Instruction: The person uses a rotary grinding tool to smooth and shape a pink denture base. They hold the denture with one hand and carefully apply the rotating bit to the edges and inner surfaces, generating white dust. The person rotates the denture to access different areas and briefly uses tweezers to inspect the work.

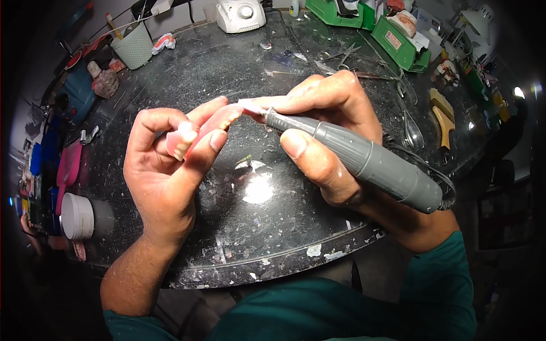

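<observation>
Between the thumb and fingers of my left hand [165, 159] is a pink denture [213, 122] with pale teeth, held up above the table. My right hand [335, 125] is closed round a grey rotary handpiece [364, 153], its thumb beneath the front part and its fingers over the top. A pinkish conical grinding bit [250, 107] on the handpiece's tip meets the denture's right end, or nearly so; I cannot tell if they touch. From the handpiece's back end a coiled black cord [449, 196] loops away to the right.
The dark, scuffed worktable [256, 227] carries a white control box with a dial [242, 16] at the back. Green bins [398, 45], scissors [344, 57] and a wooden-handled brush [443, 122] lie back right. At left stand a white tub [78, 216] and a woven pot [133, 48].
</observation>
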{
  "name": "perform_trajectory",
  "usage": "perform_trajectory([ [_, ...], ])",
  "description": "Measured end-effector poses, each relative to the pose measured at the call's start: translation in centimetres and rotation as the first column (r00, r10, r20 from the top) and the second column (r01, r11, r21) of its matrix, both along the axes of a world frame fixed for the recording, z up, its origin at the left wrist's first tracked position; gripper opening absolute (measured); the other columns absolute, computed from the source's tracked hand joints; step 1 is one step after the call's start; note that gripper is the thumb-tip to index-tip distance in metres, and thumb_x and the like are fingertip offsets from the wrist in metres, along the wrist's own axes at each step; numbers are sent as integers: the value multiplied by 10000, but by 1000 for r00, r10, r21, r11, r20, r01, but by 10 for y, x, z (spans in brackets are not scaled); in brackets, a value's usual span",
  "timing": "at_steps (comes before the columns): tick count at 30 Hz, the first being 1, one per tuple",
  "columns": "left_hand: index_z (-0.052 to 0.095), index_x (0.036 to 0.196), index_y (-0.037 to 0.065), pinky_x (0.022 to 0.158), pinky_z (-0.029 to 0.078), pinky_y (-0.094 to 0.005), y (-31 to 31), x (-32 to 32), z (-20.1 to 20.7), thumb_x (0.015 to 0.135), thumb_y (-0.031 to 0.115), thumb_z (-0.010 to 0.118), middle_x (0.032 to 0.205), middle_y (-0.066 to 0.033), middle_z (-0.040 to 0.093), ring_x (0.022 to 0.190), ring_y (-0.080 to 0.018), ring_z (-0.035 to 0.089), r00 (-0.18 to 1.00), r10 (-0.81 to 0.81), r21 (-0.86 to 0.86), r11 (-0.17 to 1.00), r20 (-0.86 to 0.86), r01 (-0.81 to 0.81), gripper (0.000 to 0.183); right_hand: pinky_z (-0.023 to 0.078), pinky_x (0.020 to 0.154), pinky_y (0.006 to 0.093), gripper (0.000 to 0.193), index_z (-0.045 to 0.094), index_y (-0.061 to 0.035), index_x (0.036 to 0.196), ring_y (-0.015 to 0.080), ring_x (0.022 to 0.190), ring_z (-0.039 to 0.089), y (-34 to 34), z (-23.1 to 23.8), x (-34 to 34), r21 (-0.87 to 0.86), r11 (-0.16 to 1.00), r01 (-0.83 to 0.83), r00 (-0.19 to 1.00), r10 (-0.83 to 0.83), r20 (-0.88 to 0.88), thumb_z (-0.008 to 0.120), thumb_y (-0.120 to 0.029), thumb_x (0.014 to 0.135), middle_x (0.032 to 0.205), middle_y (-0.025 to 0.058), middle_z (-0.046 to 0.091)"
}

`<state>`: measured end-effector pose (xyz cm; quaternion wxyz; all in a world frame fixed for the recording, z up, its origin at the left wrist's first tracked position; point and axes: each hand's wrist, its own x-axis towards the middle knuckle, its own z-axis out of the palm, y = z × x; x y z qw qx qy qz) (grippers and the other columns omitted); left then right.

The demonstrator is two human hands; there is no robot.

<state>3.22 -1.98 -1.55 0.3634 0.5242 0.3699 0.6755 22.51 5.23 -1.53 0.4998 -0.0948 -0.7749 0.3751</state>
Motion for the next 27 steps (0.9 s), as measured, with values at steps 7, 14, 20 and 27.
perform_trajectory([
  [7, 494, 945, 17, 1010, 484, -432, -5, 0, -3, 857, -52, 681, 950, -96, 611, 1142, -372, 617, 956, 153, 176, 978, -250, -110, 218, 482, 848, 332, 250, 453, -15, 1111, 165, 898, 593, 1, -3, -2, -23, 999, -29, 999, 28, -17, 570, -57, 894, 1099, 241, 658],
  [14, 493, 968, -4, 1003, 503, -408, -7, 2, -2, 859, -56, 688, 975, -140, 642, 1148, -393, 607, 896, 200, 269, 959, -397, -95, 230, 505, 887, 350, 251, 460, -9, 1123, 198, 976, 638, 0, -3, -1, -48, 997, -54, 998, 52, -32, 572, -66, 906, 1087, 214, 643],
  [20, 490, 978, -3, 1003, 500, -398, -7, -1, -4, 865, -51, 686, 978, -152, 650, 1154, -390, 604, 860, 229, 307, 947, -457, -89, 231, 507, 880, 351, 257, 473, -8, 1119, 194, 949, 642, -1, -2, -3, -53, 998, -42, 999, 40, -26, 585, -63, 894, 1071, 198, 648],
  [27, 464, 993, 12, 927, 545, -393, -6, -1, -1, 876, -38, 666, 1067, -207, 651, 1048, -313, 664, 960, 95, 144, 988, -265, -58, 238, 510, 870, 357, 259, 473, -4, 1117, 199, 939, 642, 2, -2, -2, -12, 997, -75, 996, 75, -48, 575, -53, 884, 1061, 206, 652],
])
